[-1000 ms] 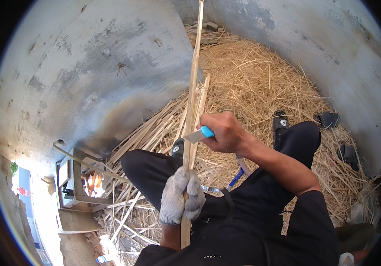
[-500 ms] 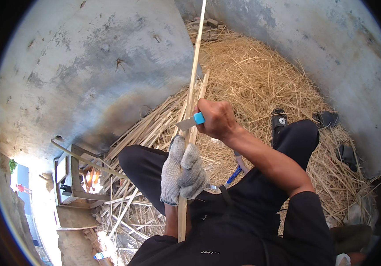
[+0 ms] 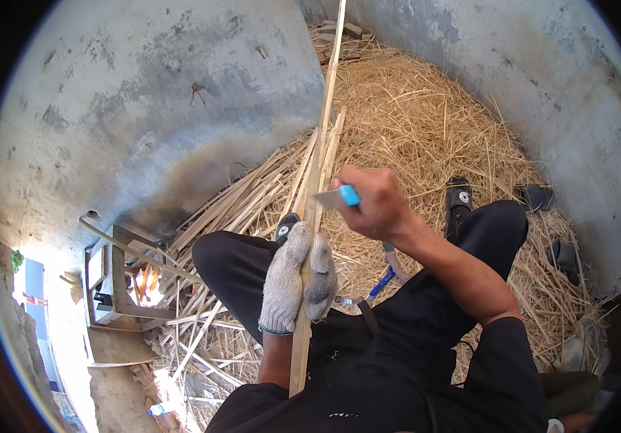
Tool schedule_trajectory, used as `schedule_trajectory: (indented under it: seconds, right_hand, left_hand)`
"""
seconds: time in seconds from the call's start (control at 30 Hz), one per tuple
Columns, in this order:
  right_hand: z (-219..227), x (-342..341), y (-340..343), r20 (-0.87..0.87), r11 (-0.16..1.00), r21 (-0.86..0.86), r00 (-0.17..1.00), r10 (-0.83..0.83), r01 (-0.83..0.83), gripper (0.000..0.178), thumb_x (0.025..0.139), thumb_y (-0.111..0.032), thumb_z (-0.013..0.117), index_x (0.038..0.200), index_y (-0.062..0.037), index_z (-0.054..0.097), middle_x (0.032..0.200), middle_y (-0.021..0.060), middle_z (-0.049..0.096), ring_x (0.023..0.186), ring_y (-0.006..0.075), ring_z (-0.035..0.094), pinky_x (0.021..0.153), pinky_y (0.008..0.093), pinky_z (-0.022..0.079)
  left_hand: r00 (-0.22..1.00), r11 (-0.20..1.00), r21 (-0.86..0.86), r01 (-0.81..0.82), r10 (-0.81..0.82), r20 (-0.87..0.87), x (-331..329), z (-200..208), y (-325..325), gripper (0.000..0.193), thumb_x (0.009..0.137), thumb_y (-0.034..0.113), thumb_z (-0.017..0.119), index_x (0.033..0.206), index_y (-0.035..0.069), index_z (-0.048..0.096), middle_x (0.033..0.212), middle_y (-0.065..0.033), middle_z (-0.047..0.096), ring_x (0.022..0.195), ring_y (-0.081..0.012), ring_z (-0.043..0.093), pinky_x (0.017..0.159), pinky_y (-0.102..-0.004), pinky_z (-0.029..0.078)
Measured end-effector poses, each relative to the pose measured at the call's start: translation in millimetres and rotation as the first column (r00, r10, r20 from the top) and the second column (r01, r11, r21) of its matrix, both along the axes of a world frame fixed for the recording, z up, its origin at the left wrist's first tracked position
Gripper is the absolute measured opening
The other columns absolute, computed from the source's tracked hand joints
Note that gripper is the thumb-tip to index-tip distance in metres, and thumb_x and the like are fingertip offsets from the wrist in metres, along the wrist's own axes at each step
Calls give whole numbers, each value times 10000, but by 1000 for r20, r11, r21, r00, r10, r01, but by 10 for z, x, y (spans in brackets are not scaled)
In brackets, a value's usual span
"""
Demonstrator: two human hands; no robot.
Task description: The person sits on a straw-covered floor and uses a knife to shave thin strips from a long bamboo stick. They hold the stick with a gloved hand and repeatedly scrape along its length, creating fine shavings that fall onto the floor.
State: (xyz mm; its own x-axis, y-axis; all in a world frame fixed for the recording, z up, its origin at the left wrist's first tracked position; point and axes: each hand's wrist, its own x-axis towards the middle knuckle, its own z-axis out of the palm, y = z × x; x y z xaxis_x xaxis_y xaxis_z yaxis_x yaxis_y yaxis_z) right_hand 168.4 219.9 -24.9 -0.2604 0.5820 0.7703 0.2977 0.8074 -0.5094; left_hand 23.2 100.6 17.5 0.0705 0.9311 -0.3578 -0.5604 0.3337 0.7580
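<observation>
Concrete walls (image 3: 144, 108) flanking straw-covered gap (image 3: 426, 123)

Bright daylight falls evenly on the pale yellow straw heap (image 3: 433, 123) and curved grey concrete wall (image 3: 144, 108), with soft shadows. The lower-left opening glares white. Fisheye bending and a black rim frame a sharp centre.

The long wooden strip (image 3: 315, 180) is pale tan. The left hand (image 3: 297, 278) wears a knitted glove of light grey-white, darkened with grime on the fingers. The knife (image 3: 339, 197) in the bare right hand (image 3: 375, 202) has a bright sky-blue handle and a dull silver blade. The trousers (image 3: 245, 278) and the shoes (image 3: 459, 198) are black. The straw (image 3: 426, 123) is golden yellow. The concrete wall (image 3: 144, 115) is mottled grey with darker smudges.
</observation>
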Motion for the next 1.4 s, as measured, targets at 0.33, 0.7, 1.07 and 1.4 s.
schedule_trajectory:
  seconds: [0.33, 0.7, 1.07, 1.4]
  right_hand:
    - [-271, -155, 421, 119, 955, -70, 953, -279, 288, 280, 940, -191, 499, 686, -76, 518, 498, 59, 514, 390, 207, 524, 368, 350, 421]
    - [152, 122, 139, -17, 993, -55, 994, -104, 103, 236, 846, -136, 660, 661, -60, 534, 485, 93, 513, 395, 217, 546, 397, 372, 410]
    - [74, 255, 840, 150, 853, -196, 875, -461, 483, 300, 904, -173, 592, 635, -61, 521, 468, 48, 493, 368, 157, 492, 331, 327, 343]
    - [252, 225, 220, -100, 999, 5, 994, -50, 51, 227, 873, -111, 609, 663, -47, 553, 460, 56, 507, 372, 147, 516, 365, 328, 392]
  left_hand:
    - [972, 980, 187, 67, -106, 210, 60, 45, -50, 410, 1072, 369, 330, 778, 116, 465, 393, 22, 327, 231, -99, 275, 224, -234, 239]
    - [986, 988, 147, 52, -28, -162, 46, 49, 28, 391, 1053, 331, 404, 797, 53, 503, 463, -50, 415, 287, -133, 350, 265, -251, 291]
    - [980, 979, 134, 152, -132, -148, 238, 129, 47, 418, 1039, 381, 426, 754, 78, 467, 514, -25, 419, 328, -96, 337, 277, -238, 276]
    - [986, 973, 223, 52, -14, -168, 217, 207, 141, 373, 1054, 311, 405, 809, 47, 503, 500, -41, 445, 305, -104, 364, 272, -237, 288]
